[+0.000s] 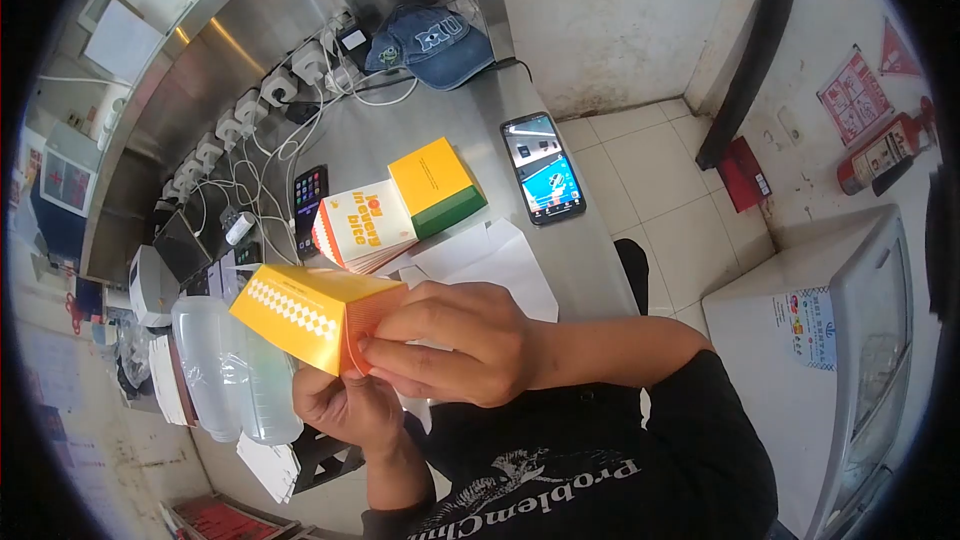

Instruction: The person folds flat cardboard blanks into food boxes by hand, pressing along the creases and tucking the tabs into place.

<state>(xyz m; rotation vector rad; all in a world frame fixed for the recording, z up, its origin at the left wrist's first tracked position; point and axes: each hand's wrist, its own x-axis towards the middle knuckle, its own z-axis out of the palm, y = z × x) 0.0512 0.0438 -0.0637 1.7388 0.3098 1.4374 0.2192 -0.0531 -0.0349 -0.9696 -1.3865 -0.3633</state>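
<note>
In the head view, your right hand (462, 342) pinches a yellow, white-patterned cardboard box (305, 308) by its orange side, held up before you; your left hand (352, 416) grips its lower edge, probably for steadiness, though contact is partly hidden; white printed cardboard cartons (372, 224) lie beyond on the grey metal table (468, 122)

On the desk (470, 116), cartons (366, 226) lie with one smartphone (310, 198) at their left, another smartphone (543, 168) at their right. A baseball cap (432, 48) lies behind them; a held carton (305, 312) is before them.
</note>
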